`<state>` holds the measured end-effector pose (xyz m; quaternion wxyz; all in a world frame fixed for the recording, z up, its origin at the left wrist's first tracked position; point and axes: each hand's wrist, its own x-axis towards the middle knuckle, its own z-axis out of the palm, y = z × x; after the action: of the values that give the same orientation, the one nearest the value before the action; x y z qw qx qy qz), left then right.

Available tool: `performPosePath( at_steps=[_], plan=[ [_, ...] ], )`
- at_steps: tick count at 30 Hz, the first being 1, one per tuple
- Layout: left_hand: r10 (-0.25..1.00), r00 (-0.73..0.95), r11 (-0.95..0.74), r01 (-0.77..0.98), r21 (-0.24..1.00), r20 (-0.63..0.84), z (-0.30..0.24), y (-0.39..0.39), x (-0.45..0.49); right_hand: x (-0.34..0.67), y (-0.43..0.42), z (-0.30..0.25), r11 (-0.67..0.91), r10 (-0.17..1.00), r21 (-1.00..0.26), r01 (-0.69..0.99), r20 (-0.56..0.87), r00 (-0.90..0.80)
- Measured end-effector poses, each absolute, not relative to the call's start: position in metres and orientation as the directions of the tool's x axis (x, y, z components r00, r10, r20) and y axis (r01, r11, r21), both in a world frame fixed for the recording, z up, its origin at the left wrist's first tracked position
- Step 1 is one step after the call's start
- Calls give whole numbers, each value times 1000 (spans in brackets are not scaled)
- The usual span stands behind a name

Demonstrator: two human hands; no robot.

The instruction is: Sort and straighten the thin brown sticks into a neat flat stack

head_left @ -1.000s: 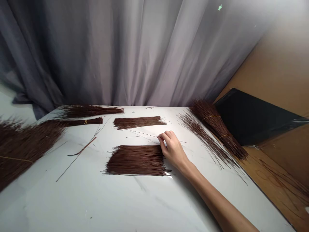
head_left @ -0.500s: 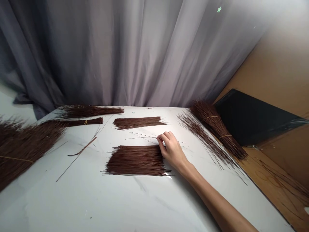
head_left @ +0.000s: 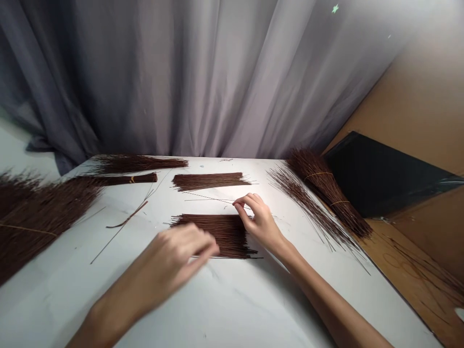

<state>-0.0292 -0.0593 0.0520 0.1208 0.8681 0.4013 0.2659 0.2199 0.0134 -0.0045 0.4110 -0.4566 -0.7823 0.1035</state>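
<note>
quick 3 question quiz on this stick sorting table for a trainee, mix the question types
1. True or false: the left hand is over the near pile of cut sticks.
2. Which thing lies at the right edge of the table? A) a tied bundle of sticks B) a pair of scissors C) a roll of tape
3. Fill in: the fingertips of the right hand pinch a thin loose ____.

Key: 1 true. 2 A. 3 stick.
</note>
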Motion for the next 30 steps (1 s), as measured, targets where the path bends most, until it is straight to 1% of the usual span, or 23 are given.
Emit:
performPosePath(
  at_steps=[1,2,3,5,8,11,13,15,18,20,22,25,28,30],
  plan=[
    [763,540,-646,647,404,355,47,-40,-23,219,13,-3,561,801,-547,622,547,-242],
    [778,522,-625,700,347,350,41,-24,-18,217,12,-3,558,805,-559,613,544,-238],
    [770,505,-622,731,281,389,35,-10,-13,216,11,-2,555,809,-573,603,540,-232],
    [738,499,-630,751,197,455,21,7,-4,213,9,-1,548,819,-605,578,529,-222],
    [705,585,-686,706,177,401,6,13,2,209,5,2,534,835,-650,541,507,-215],
    [709,621,-702,662,261,334,3,10,4,205,0,5,533,840,-662,527,488,-236],
    [735,604,-678,663,319,308,8,9,3,203,-3,7,544,835,-657,522,489,-254],
    [773,569,-634,694,341,279,14,10,3,202,-4,8,548,829,-645,533,503,-244],
    [833,500,-553,741,381,236,23,11,3,205,-4,6,529,816,-592,608,551,-175],
    [867,450,-495,742,452,212,24,10,2,209,-2,3,512,797,-542,666,589,-134],
    [892,413,-443,723,530,183,21,8,0,212,-2,1,519,771,-501,693,624,-127],
    [923,360,-356,659,663,137,13,5,-5,211,-4,-2,534,745,-466,705,654,-132],
    [940,310,-290,519,804,140,4,6,-10,203,-11,-3,511,765,-459,726,628,-142],
    [940,309,-267,413,871,142,1,8,-11,195,-16,-5,490,786,-444,750,598,-159]
  ],
)
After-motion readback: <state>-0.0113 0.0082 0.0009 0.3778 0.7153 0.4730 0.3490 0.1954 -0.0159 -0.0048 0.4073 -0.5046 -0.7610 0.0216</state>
